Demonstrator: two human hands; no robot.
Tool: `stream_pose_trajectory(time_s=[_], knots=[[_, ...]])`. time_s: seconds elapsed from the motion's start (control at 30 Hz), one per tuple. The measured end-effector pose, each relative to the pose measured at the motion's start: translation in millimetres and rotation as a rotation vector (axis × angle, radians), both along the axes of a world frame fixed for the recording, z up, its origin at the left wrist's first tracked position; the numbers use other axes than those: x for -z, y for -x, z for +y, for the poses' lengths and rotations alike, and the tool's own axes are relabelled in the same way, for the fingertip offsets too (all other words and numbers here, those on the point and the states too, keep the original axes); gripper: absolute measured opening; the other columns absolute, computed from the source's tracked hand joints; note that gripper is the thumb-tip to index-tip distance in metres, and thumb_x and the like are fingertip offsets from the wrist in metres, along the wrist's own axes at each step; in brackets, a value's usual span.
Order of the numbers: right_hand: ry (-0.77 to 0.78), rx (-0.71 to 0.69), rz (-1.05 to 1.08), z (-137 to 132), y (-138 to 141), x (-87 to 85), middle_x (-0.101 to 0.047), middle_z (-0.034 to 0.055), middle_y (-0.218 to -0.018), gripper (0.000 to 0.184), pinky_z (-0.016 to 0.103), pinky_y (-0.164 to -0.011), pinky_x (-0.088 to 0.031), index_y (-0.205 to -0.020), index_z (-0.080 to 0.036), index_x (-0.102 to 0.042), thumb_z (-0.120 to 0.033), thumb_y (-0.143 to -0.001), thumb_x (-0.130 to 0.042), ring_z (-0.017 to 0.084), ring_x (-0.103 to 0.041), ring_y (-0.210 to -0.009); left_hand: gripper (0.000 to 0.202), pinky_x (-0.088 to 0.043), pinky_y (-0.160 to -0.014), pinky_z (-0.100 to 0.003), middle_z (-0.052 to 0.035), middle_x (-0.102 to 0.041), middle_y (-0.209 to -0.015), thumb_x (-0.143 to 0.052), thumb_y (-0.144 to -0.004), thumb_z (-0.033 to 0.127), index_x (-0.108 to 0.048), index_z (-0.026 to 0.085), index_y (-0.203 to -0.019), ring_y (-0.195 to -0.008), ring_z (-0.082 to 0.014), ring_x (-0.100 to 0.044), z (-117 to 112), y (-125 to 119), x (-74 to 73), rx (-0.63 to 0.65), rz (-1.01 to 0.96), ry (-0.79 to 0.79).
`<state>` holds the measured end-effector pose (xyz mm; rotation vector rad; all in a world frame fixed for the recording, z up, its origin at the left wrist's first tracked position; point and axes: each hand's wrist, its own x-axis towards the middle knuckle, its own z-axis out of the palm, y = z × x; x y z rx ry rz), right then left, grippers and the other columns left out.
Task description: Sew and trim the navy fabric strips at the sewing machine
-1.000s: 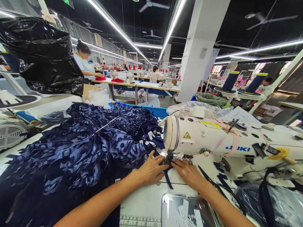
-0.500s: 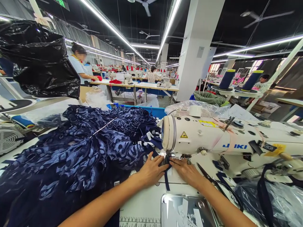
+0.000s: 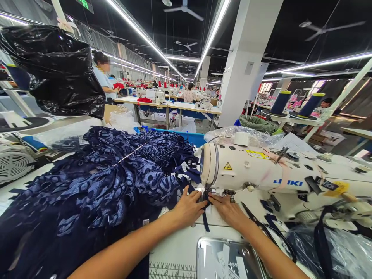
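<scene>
Navy lace (image 3: 107, 186) heaps beside the left hand (image 3: 188, 208), scissors (image 3: 252, 215) near the right hand (image 3: 228, 210); fingers (image 3: 194, 195) touch a strap (image 3: 206, 221), grip unclear.

The left forearm (image 3: 124, 248) and right forearm (image 3: 270, 246) slant inward from the bottom edge; below right of centre, the left hand (image 3: 188, 207) spreads palm-down, nearly meeting the right hand (image 3: 225, 209), grip unclear.

We log: left fabric pile (image 3: 116, 186) navy with paler blue scrolls; near strip (image 3: 206, 221) plain navy; right sewing machine (image 3: 258, 167) cream, blue lettering; far-right thread cones (image 3: 281, 104) navy, yellow-topped.
</scene>
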<state>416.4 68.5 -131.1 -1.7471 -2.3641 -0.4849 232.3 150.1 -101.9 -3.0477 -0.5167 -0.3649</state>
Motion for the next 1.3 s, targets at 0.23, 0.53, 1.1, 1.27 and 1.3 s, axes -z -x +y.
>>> stream_pose_trajectory(time_s=[0.23, 0.53, 1.1, 1.27, 1.3], knots=[[0.004, 0.040, 0.025, 4, -1, 3.0, -0.058, 0.0117, -0.116, 0.043, 0.037, -0.073, -0.053, -0.117, -0.014, -0.053, -0.003, -0.077, -0.044, 0.024, -0.060, -0.093, 0.029, -0.026, -0.095, -0.055, -0.0106, -0.056, -0.114, -0.049, -0.083, 0.033, -0.054, 0.023, -0.109, -0.111, -0.0246, -0.046, -1, -5, 6.0, -0.047, -0.011, -0.010], [0.039, 0.088, 0.063, 7, 0, -0.6, -0.061, 0.0100, -0.111, 0.045, 0.037, -0.075, -0.052, -0.116, -0.016, -0.055, -0.002, -0.075, -0.042, 0.023, -0.061, -0.089, 0.033, -0.027, -0.094, -0.054, -0.0132, -0.055, -0.115, -0.047, -0.084, 0.035, -0.052, 0.020, -0.113, -0.111, -0.0252, -0.046, -4, -10, 8.2, -0.084, -0.007, -0.036], [0.041, 0.092, 0.275, -1, 9, -6.4, -0.064, 0.0062, -0.101, 0.028, 0.033, -0.075, -0.049, -0.101, -0.022, -0.064, -0.020, -0.079, -0.047, 0.021, -0.058, -0.089, 0.015, -0.032, -0.075, -0.035, -0.0063, -0.059, -0.083, -0.044, -0.081, 0.009, -0.058, 0.015, -0.081, -0.079, -0.0190, -0.053, 15, 8, -15.9, -0.148, 0.034, -0.136], [-0.016, 0.018, 0.246, -7, 22, -10.8, -0.061, 0.0086, -0.096, 0.027, 0.034, -0.072, -0.048, -0.101, -0.018, -0.061, -0.015, -0.081, -0.043, 0.021, -0.056, -0.084, 0.025, -0.032, -0.078, -0.034, -0.0051, -0.058, -0.088, -0.044, -0.074, 0.001, -0.059, 0.017, -0.085, -0.085, -0.0183, -0.051, 28, 8, -20.1, -0.171, -0.094, -0.076], [-0.034, 0.013, 0.246, -7, 22, -10.4, -0.060, 0.0091, -0.095, 0.027, 0.035, -0.071, -0.049, -0.101, -0.017, -0.061, -0.015, -0.081, -0.043, 0.022, -0.056, -0.083, 0.024, -0.032, -0.080, -0.035, -0.0049, -0.058, -0.090, -0.046, -0.072, 0.003, -0.059, 0.017, -0.087, -0.086, -0.0188, -0.050, 27, 7, -18.2, -0.168, -0.114, -0.064]])
